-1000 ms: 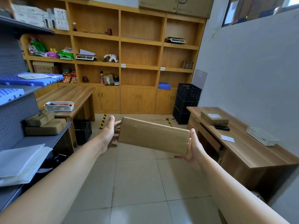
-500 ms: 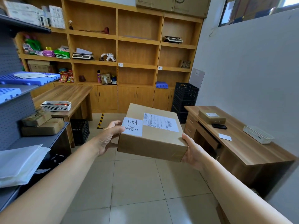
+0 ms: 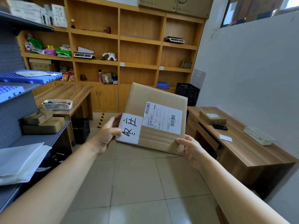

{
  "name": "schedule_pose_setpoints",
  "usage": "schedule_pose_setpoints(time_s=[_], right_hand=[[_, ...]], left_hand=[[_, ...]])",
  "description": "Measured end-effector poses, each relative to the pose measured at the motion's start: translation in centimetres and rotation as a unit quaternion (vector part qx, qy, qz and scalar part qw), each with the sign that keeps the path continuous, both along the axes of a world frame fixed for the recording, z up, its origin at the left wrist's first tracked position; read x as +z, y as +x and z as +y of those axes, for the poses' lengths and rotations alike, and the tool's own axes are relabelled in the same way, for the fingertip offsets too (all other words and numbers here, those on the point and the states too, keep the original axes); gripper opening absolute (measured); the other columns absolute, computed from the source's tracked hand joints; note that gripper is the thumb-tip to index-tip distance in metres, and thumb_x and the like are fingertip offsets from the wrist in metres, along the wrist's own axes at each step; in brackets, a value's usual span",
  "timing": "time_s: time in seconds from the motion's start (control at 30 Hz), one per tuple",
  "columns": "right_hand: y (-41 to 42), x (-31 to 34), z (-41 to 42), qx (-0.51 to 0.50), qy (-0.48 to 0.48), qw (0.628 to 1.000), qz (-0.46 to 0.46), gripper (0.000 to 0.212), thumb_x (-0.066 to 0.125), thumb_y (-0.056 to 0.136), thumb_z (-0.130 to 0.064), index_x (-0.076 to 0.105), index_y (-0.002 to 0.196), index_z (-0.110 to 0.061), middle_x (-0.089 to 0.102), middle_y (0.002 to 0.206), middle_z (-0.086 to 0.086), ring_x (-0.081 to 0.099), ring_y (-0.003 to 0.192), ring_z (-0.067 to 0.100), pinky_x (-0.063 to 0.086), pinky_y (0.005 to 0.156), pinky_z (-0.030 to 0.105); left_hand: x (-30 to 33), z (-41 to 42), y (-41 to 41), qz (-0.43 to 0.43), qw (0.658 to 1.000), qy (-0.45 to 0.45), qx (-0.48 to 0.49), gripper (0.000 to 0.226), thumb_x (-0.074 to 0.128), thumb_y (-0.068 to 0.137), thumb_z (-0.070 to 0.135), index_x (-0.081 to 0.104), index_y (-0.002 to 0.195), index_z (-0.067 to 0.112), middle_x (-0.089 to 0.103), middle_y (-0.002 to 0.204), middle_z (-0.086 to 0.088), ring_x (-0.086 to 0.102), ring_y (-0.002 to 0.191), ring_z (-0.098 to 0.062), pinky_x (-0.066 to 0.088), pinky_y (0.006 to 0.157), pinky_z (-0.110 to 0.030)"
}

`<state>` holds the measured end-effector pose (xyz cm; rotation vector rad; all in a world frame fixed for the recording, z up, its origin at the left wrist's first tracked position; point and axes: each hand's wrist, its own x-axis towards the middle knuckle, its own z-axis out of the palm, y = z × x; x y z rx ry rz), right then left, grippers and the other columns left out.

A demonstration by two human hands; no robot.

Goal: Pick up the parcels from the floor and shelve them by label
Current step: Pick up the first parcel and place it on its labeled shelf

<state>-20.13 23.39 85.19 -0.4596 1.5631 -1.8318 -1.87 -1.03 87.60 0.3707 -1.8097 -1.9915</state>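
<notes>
I hold a brown cardboard parcel (image 3: 150, 97) in front of me, its top face tilted up toward me. A white handwritten label (image 3: 130, 128) and a printed shipping label (image 3: 162, 118) are stuck on that face. My left hand (image 3: 107, 134) grips the parcel's left edge, thumb on the handwritten label. My right hand (image 3: 193, 149) holds the lower right corner. The wooden shelf unit (image 3: 139, 40) stands against the far wall, with small white tags (image 3: 122, 64) on the edge of one shelf.
A grey metal rack (image 3: 14, 110) on the left carries two brown parcels (image 3: 42, 123) and white bags. One wooden desk (image 3: 64, 92) holds a white basket; the right-hand desk (image 3: 252, 146) holds a parcel, a phone and a tray. Black crates (image 3: 187, 92) stand by the wall.
The parcel has tipped up from edge-on until its labelled top face points at me. Both hands stayed on its ends and rose slightly.
</notes>
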Motion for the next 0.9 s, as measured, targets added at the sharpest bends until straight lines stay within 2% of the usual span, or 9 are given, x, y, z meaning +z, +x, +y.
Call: schedule_pose_setpoints(time_s=[0.17,0.3,0.37,0.5,0.57,0.63,0.7,0.83,0.9], right_hand=[[0.3,-0.1,-0.3,-0.010,-0.040,0.999,-0.024,0.041,0.063,0.082,-0.003,0.056,0.122,-0.007,0.068,0.115,0.015,0.068,0.092,0.026,0.060,0.073,0.035],[1.6,-0.6,-1.8,-0.049,-0.062,0.995,-0.056,0.047,0.063,0.083,-0.002,0.050,0.127,-0.004,0.067,0.112,0.015,0.068,0.089,0.026,0.061,0.066,0.035],[2.5,-0.9,-2.8,-0.076,-0.079,0.991,-0.072,0.052,0.066,0.082,-0.003,0.046,0.130,-0.004,0.067,0.114,0.017,0.068,0.091,0.028,0.059,0.063,0.035],[4.6,-1.4,-5.0,-0.109,-0.116,0.982,-0.101,0.055,0.068,0.081,-0.003,0.040,0.128,-0.007,0.066,0.109,0.014,0.064,0.101,0.031,0.053,0.087,0.050],[6.0,-1.3,-6.1,-0.121,-0.129,0.978,-0.113,0.054,0.068,0.081,-0.003,0.038,0.124,-0.013,0.063,0.107,0.011,0.059,0.109,0.032,0.050,0.087,0.049],[7.1,-1.3,-7.1,-0.123,-0.147,0.973,-0.127,0.056,0.067,0.082,-0.003,0.034,0.125,-0.015,0.062,0.107,0.011,0.059,0.107,0.032,0.051,0.086,0.050],[7.9,-1.4,-7.8,-0.122,-0.154,0.971,-0.136,0.060,0.066,0.082,-0.003,0.031,0.130,-0.014,0.061,0.112,0.012,0.061,0.106,0.031,0.049,0.093,0.055],[8.4,-1.6,-7.7,-0.085,-0.094,0.987,-0.095,0.090,0.070,0.081,-0.014,0.011,0.147,-0.023,0.060,0.114,0.003,0.058,0.115,0.026,0.042,0.098,0.054],[8.1,-1.5,-7.3,-0.073,-0.065,0.993,-0.061,0.107,0.076,0.075,-0.019,0.000,0.148,-0.033,0.053,0.131,0.003,0.053,0.121,0.025,0.039,0.099,0.056]], left_hand=[[0.2,0.2,0.1,0.026,0.999,0.009,0.027,0.074,0.054,0.059,0.005,0.043,0.128,0.028,0.056,0.130,-0.007,0.054,0.118,-0.027,0.047,0.092,-0.039],[-0.6,0.6,-0.9,0.023,0.977,0.036,0.209,0.091,0.071,0.070,0.016,0.021,0.146,0.021,0.037,0.148,-0.004,0.039,0.132,-0.023,0.033,0.102,-0.037],[-1.2,1.1,-1.4,0.011,0.966,0.050,0.252,0.093,0.074,0.074,0.021,0.017,0.147,0.022,0.034,0.149,-0.004,0.036,0.134,-0.023,0.028,0.104,-0.038],[-1.7,3.5,-2.4,-0.006,0.965,0.076,0.249,0.074,0.076,0.073,0.022,0.032,0.133,0.012,0.053,0.121,0.000,0.047,0.118,-0.022,0.036,0.101,-0.044],[-1.7,5.3,-2.8,0.008,0.969,0.088,0.231,0.058,0.073,0.076,0.015,0.037,0.121,0.013,0.055,0.104,0.006,0.052,0.103,-0.018,0.041,0.093,-0.039],[-1.9,7.0,-3.3,0.027,0.972,0.100,0.211,0.054,0.072,0.076,0.010,0.037,0.117,0.014,0.061,0.104,0.001,0.057,0.092,-0.013,0.043,0.078,-0.031],[-2.3,7.8,-3.6,0.037,0.971,0.112,0.208,0.058,0.073,0.075,0.010,0.037,0.120,0.012,0.065,0.107,-0.007,0.061,0.089,-0.016,0.045,0.070,-0.030],[-2.9,7.3,-3.3,0.039,0.966,0.155,0.205,0.071,0.077,0.068,0.010,0.034,0.125,0.013,0.066,0.108,-0.011,0.066,0.094,-0.027,0.056,0.078,-0.045],[-3.0,6.6,-2.8,0.032,0.967,0.145,0.205,0.076,0.076,0.069,0.008,0.029,0.129,0.014,0.066,0.108,-0.011,0.065,0.094,-0.027,0.054,0.076,-0.043]])
